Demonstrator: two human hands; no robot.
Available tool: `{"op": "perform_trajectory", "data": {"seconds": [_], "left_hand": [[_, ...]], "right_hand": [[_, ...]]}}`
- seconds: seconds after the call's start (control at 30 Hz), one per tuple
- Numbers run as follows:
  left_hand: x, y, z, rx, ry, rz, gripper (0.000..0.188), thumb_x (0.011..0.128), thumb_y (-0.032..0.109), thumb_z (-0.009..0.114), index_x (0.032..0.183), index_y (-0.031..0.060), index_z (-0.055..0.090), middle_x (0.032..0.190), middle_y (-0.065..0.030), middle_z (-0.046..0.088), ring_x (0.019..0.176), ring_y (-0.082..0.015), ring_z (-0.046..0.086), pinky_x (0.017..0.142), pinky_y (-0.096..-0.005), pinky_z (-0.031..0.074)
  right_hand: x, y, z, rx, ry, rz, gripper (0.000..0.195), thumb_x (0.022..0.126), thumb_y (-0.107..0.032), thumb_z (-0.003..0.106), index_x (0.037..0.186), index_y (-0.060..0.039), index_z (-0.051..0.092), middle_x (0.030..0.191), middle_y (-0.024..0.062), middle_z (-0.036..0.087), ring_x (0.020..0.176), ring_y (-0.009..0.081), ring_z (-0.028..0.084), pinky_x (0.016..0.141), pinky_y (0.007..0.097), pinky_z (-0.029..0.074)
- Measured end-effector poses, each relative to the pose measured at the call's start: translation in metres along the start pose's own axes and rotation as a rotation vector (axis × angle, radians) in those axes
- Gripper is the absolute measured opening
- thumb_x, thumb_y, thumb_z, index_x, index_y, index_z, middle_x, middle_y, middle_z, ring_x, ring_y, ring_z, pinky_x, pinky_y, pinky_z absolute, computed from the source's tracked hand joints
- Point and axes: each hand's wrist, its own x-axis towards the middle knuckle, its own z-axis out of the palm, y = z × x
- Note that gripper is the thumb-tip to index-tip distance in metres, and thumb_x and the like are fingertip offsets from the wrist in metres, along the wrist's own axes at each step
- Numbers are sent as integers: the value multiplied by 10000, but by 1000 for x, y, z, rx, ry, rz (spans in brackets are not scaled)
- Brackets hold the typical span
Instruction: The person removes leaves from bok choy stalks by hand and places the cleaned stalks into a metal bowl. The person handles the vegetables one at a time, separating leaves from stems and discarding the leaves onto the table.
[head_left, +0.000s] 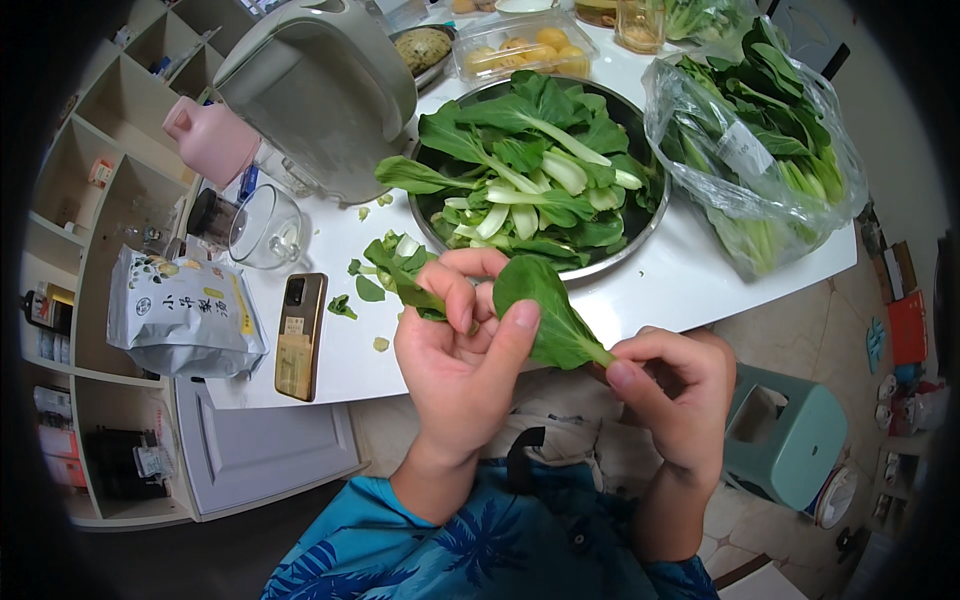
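Note:
A single green leaf (541, 311) with a pale stem is stretched between my hands near the table's front edge. My left hand (469, 337) pinches its blade under the thumb and also has another leafy piece (401, 279) tucked in its curled fingers. At the stem end, thumb and forefinger of my right hand (671, 382) close on the stalk. Just beyond my hands, a round metal pan (654, 225) holds a heap of loose leafy greens (540, 165). Leaf scraps and cut ends (369, 289) lie on the white table left of the pan.
A clear plastic bag of greens (765, 157) stands right of the pan. Leftward are a phone (300, 337), a silvery pouch (187, 315), a glass mug (266, 227) and a large grey pitcher (315, 97). Behind is a clear box of yellow fruit (525, 52); a green stool (787, 435) stands on the floor.

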Motion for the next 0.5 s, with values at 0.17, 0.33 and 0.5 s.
{"op": "perform_trajectory", "data": {"seconds": [0.17,0.33,0.5], "left_hand": [[3,-1,-16,-17,-20,-27,296,798,-126,547,846,57,319,1021,-155,475,816,-111,567,724,-223,495],[7,6,-25,-97,23,-156,165,794,46,524,867,55,376,903,-99,445,651,-128,452,585,-266,428],[12,4,-50,-299,-56,-394,420,764,163,512,1101,-73,424,964,-100,434,637,-124,384,559,-283,415]], "right_hand": [[3,6,1,35,84,-15,118,776,43,666,890,56,638,739,49,620,655,59,549,595,168,434],[14,2,7,-36,288,-58,126,784,48,655,907,67,635,699,88,612,565,88,556,517,181,450],[39,-16,18,39,601,-282,164,821,-8,643,967,65,624,707,108,611,549,107,553,503,198,454]]}}
